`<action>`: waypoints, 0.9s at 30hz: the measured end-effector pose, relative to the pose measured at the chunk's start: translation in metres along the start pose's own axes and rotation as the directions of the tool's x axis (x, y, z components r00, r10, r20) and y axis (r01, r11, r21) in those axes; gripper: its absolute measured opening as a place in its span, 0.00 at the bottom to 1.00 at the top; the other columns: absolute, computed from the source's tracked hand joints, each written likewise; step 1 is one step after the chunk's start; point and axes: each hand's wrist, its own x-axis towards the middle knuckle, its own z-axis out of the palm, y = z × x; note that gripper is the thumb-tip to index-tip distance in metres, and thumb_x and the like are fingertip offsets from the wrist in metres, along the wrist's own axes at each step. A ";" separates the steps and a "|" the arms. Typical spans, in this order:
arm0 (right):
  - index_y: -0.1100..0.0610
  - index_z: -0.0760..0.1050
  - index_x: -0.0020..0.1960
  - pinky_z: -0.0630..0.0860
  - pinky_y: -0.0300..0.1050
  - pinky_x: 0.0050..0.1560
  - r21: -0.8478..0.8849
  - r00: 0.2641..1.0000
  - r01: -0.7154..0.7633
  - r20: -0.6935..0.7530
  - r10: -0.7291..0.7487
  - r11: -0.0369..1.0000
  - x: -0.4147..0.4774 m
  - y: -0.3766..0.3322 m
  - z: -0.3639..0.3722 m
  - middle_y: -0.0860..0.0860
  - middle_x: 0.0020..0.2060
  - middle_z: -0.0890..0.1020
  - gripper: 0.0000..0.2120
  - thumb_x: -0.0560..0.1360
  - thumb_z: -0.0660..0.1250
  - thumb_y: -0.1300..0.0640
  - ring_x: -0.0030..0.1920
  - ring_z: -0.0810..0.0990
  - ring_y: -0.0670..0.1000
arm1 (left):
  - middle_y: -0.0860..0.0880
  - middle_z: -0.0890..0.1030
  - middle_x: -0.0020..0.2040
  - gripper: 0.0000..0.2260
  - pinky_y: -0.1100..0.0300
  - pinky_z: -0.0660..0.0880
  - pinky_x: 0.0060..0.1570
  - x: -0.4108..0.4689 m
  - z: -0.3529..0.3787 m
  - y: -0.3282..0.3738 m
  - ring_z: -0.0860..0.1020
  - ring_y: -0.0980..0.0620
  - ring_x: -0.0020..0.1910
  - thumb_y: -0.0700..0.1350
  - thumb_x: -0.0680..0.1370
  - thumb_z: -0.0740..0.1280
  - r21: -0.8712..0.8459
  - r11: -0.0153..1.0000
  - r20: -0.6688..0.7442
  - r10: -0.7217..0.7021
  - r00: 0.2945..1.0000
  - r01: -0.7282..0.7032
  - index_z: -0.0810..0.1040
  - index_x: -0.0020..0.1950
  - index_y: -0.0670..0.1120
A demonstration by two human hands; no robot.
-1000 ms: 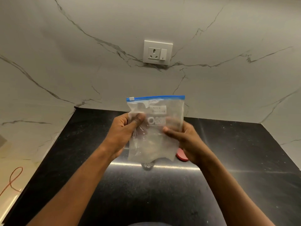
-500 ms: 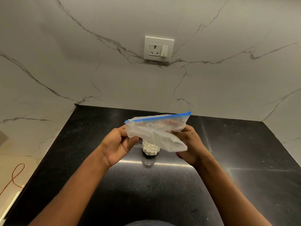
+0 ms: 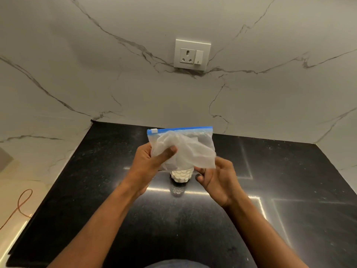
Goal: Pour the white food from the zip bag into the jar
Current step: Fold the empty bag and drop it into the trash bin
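Above the jar (image 3: pixel 181 176) on the table (image 3: pixel 96 171), the bag (image 3: pixel 183 149) hung crumpled, seemingly empty, so any leftovers would drop in. My left hand (image 3: pixel 150 163) gripped its side; my right hand (image 3: pixel 218 178) curled at its lower corner, grip unclear.

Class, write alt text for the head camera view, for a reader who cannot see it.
A crumpled clear zip bag is held above a jar of white food on a black counter. The left hand grips the bag's side; the right hand touches its lower edge. A socket is on the marble wall behind.
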 end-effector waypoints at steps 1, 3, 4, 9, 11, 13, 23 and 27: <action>0.58 0.76 0.72 0.80 0.45 0.42 0.050 0.997 0.026 0.074 -0.030 0.998 -0.002 0.001 -0.002 0.60 0.61 0.83 0.29 0.74 0.73 0.48 0.48 0.82 0.53 | 0.47 0.89 0.55 0.19 0.50 0.87 0.46 0.001 0.003 0.001 0.87 0.43 0.57 0.55 0.68 0.79 -0.046 0.999 -0.033 0.004 0.999 -0.006 0.85 0.58 0.51; 0.58 0.71 0.77 0.77 0.51 0.55 0.015 0.981 0.094 0.169 -0.095 0.995 -0.006 0.009 -0.002 0.60 0.66 0.79 0.41 0.71 0.77 0.41 0.58 0.79 0.57 | 0.46 0.89 0.55 0.16 0.48 0.87 0.44 0.001 0.008 0.000 0.88 0.44 0.55 0.49 0.71 0.77 -0.110 0.994 -0.075 -0.013 0.997 0.005 0.85 0.58 0.50; 0.57 0.69 0.78 0.76 0.54 0.61 -0.078 0.974 0.144 0.187 -0.128 0.986 -0.008 0.016 -0.001 0.59 0.69 0.78 0.45 0.68 0.80 0.41 0.63 0.79 0.58 | 0.46 0.89 0.55 0.15 0.48 0.87 0.44 0.000 0.010 -0.002 0.88 0.44 0.55 0.48 0.72 0.76 -0.127 0.992 -0.079 -0.026 0.997 0.016 0.85 0.58 0.50; 0.54 0.68 0.77 0.80 0.62 0.65 -0.148 0.960 0.275 -0.011 -0.279 0.950 -0.001 0.036 0.035 0.60 0.68 0.81 0.48 0.64 0.84 0.42 0.68 0.81 0.61 | 0.43 0.90 0.54 0.14 0.49 0.87 0.47 -0.012 0.033 -0.019 0.89 0.43 0.53 0.44 0.74 0.77 -0.199 0.972 -0.077 -0.139 0.987 0.122 0.85 0.59 0.45; 0.53 0.73 0.73 0.84 0.63 0.58 -0.119 0.910 0.340 -0.210 -0.358 0.933 0.010 0.033 0.039 0.58 0.63 0.85 0.38 0.68 0.83 0.49 0.63 0.84 0.61 | 0.43 0.90 0.52 0.13 0.50 0.87 0.46 -0.014 0.038 -0.025 0.89 0.42 0.51 0.42 0.74 0.77 -0.208 0.968 -0.123 -0.168 0.978 0.140 0.85 0.58 0.44; 0.50 0.78 0.67 0.86 0.58 0.54 -0.230 0.853 0.403 -0.256 -0.454 0.886 0.016 0.035 0.037 0.54 0.58 0.87 0.24 0.73 0.80 0.56 0.59 0.87 0.58 | 0.43 0.90 0.50 0.14 0.52 0.87 0.43 -0.014 0.038 -0.025 0.89 0.43 0.50 0.42 0.73 0.78 -0.206 0.969 -0.164 -0.173 0.971 0.137 0.84 0.59 0.44; 0.63 0.77 0.65 0.81 0.34 0.46 -0.752 0.709 0.528 0.135 -0.693 0.394 0.021 0.062 0.030 0.54 0.49 0.85 0.17 0.78 0.74 0.60 0.46 0.85 0.45 | 0.44 0.88 0.58 0.18 0.46 0.86 0.55 -0.031 0.036 -0.025 0.87 0.44 0.58 0.41 0.79 0.75 -0.031 0.998 -0.185 -0.054 0.981 0.049 0.81 0.69 0.48; 0.62 0.80 0.60 0.83 0.42 0.45 -0.648 0.797 0.517 0.125 -0.591 0.559 0.021 0.059 0.034 0.59 0.48 0.85 0.11 0.77 0.74 0.65 0.46 0.86 0.53 | 0.41 0.87 0.60 0.19 0.46 0.85 0.58 -0.046 0.026 -0.021 0.85 0.41 0.61 0.37 0.77 0.74 -0.144 0.986 -0.146 -0.102 0.984 0.081 0.81 0.67 0.49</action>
